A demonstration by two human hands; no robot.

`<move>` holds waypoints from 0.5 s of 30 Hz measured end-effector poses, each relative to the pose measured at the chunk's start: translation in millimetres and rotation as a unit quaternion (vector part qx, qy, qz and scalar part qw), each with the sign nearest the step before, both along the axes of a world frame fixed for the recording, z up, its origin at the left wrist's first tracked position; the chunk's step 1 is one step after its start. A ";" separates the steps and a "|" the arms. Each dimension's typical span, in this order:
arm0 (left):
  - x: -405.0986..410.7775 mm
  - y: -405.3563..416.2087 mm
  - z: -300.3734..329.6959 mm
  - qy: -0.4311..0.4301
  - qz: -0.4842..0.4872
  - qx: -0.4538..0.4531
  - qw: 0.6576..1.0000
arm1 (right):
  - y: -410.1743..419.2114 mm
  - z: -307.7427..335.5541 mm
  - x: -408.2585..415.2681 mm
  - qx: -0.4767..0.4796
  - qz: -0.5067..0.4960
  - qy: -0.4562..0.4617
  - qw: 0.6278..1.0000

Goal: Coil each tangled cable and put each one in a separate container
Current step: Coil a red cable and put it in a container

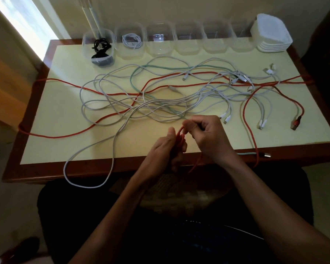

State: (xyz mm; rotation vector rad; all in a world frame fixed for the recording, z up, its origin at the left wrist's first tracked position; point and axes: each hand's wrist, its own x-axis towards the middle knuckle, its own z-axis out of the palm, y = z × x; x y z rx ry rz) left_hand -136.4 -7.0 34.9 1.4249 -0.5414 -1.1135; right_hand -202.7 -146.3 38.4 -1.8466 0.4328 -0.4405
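Red cable (111, 93) coiling in progress at the worktop (65, 119) front edge.
Left hand (163, 149) fingers curl round the gathered red loops to keep them together; right hand (206, 134) pinches the next loop. Remaining length runs through the white cables (160, 103); two containers (131, 41) filled.

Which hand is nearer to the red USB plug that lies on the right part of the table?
The right hand. It is to the left of the red USB plug, with bare table between them. The left hand is farther left, beyond the right hand.
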 end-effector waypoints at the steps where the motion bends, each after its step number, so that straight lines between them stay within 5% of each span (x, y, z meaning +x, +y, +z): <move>1: 0.9 -1.0 2.2 0.008 0.009 -0.010 1.000 | -1.2 -3.1 1.5 0.003 -0.007 0.003 1.000; 9: 3.9 -1.0 7.6 0.141 0.021 -0.094 0.985 | 4.1 -22.9 1.6 0.036 -0.032 0.001 0.999; 12: 10.1 -2.6 13.1 0.275 0.079 -0.194 0.938 | 13.7 -37.7 -5.4 0.040 -0.030 0.010 0.999; 15: 29.4 0.3 15.0 0.312 0.166 -0.255 0.900 | 32.6 -38.9 -20.6 0.019 0.028 0.074 0.997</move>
